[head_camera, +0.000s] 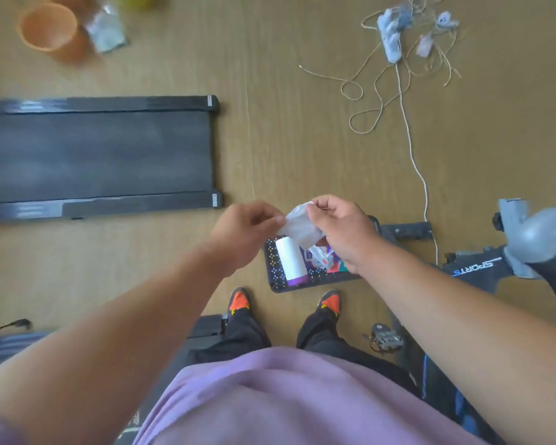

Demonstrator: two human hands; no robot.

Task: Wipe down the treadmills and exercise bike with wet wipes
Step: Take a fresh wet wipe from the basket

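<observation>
Both hands hold a white wet wipe [297, 226] in the air between them, above the floor. My left hand [246, 234] pinches its left edge; my right hand [341, 229] grips its top right corner. Below the wipe a black patterned tray [273, 271] lies on the floor, carrying a white cylinder with a purple base [291, 263] and a colourful pack [325, 261] partly hidden by my right hand. A black treadmill [97, 155] lies flat at the left. The exercise bike [533, 252] with a grey handle and "SPORTS" lettering stands at the right.
Orange cups [50, 27] and a clear bag [105, 30] sit at the far left. A power strip [390, 33] with tangled string and a white cord lies at the far right. A second treadmill's end [206, 330] and my feet are below. A bike pedal [384, 337] is near my right foot.
</observation>
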